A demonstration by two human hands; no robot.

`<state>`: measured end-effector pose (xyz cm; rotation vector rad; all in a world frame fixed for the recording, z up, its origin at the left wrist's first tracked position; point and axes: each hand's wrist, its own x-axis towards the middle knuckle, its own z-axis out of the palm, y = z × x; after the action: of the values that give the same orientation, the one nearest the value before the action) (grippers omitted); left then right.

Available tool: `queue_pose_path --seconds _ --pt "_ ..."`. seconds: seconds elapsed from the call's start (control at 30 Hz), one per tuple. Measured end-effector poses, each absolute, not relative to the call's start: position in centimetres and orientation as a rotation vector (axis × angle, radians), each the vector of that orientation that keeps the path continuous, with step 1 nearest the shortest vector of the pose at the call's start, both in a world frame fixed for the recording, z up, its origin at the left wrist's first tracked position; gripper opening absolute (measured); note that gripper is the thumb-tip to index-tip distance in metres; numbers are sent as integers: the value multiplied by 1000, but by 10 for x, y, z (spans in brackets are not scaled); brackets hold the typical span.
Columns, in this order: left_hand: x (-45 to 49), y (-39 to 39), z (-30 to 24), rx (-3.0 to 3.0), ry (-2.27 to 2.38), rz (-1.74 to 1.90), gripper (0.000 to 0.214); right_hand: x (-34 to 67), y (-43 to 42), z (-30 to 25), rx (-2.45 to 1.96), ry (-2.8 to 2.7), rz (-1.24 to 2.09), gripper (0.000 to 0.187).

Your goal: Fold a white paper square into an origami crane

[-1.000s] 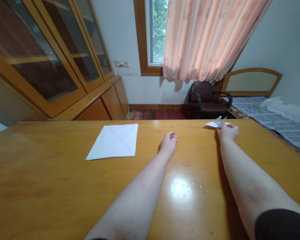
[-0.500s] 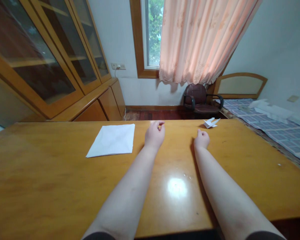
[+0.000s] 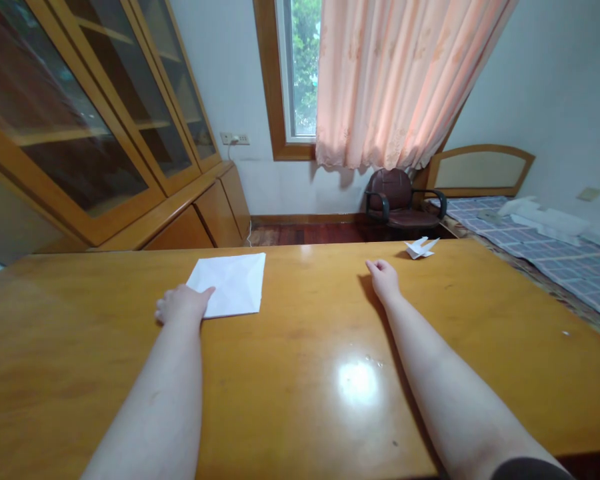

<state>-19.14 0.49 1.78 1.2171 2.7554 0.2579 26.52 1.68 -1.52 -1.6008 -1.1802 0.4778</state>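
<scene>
A flat white sheet of paper (image 3: 233, 283) lies on the wooden table (image 3: 300, 360) left of centre. My left hand (image 3: 180, 305) rests on the sheet's near left corner, thumb on the paper, fingers curled at its edge. My right hand (image 3: 383, 277) lies loosely curled on the table right of centre, holding nothing. A small folded white paper figure (image 3: 421, 247) sits near the far edge, a little beyond and right of my right hand.
A glass-fronted wooden cabinet (image 3: 95, 133) stands at the left. Beyond the table are a dark office chair (image 3: 400, 203), a window with a pink curtain (image 3: 395, 80), and a bed (image 3: 555, 247) at the right.
My right hand let go of the folded paper figure and drew back toward centre. My left hand swung left across the table and came down on the flat sheet's corner.
</scene>
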Motion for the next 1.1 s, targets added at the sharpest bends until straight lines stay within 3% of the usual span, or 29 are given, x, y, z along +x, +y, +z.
queue_pose_path --seconds 0.4,0.57,0.77,1.1 --pt "-195 2 23 1233 2780 263 85 274 20 -21 -1594 -1111 504 33" --pt "-200 6 18 1245 2768 319 89 314 24 -26 -1805 -609 61 17" --pt "-201 8 16 1219 2733 345 89 381 35 -28 -1879 -686 -152 32" --pt "-201 11 16 1214 2749 338 82 395 46 -23 -2145 -1041 -65 51"
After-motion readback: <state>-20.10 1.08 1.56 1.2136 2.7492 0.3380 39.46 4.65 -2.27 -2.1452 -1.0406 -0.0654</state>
